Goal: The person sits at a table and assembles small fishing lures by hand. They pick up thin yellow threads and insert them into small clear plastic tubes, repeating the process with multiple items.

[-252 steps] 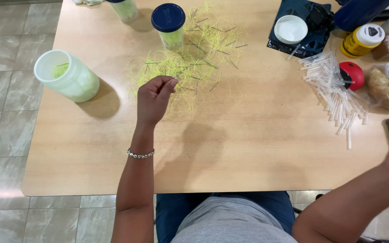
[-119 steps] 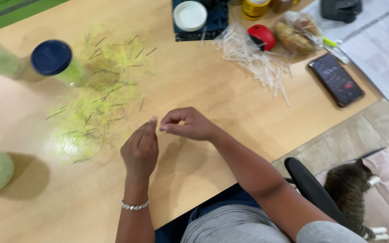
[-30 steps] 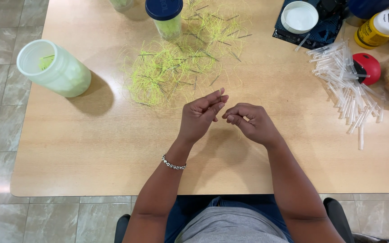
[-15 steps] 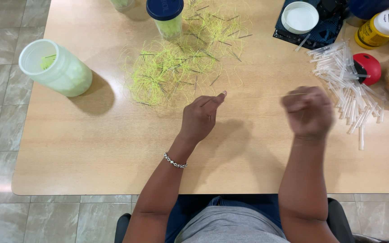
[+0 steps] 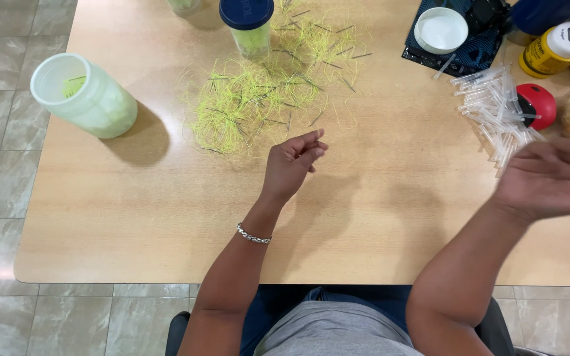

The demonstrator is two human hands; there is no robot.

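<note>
Standing at the bench's [image 5: 133, 217] nine o'clock side is an open translucent white jar [image 5: 84, 95] with a few yellow-green bits inside, its shadow falling toward four o'clock. Further along, toward twelve o'clock, a tangled heap of yellow-green threads [image 5: 258, 99] mixed with short dark needle-like pieces spreads over the wood, and a jar with a dark blue lid [image 5: 248, 23] stands at the heap's top edge.

Just below the heap, at its five o'clock, the left hand [image 5: 291, 168] hovers over the bench with a beaded metal bracelet [image 5: 253, 234] on the wrist. Its fingers are curled, with thumb and forefinger pressed together at the tips; whether something thin sits in the pinch cannot be told.

Past the middle, at the bench's one o'clock, a white round lid [image 5: 441, 30] lies on a dark blue patterned cloth [image 5: 460, 53]. Toward two o'clock a loose pile of clear plastic tubes [image 5: 496, 112] fans out, touching a red round object [image 5: 539, 104], and a yellow bottle with a white cap [image 5: 555, 47] stands above them.

At three o'clock the right hand [image 5: 549, 178] is raised above the bench, just below the tubes, blurred, palm down with the fingers spread and loosely extended toward the edge of view. It grips nothing that shows.
</note>
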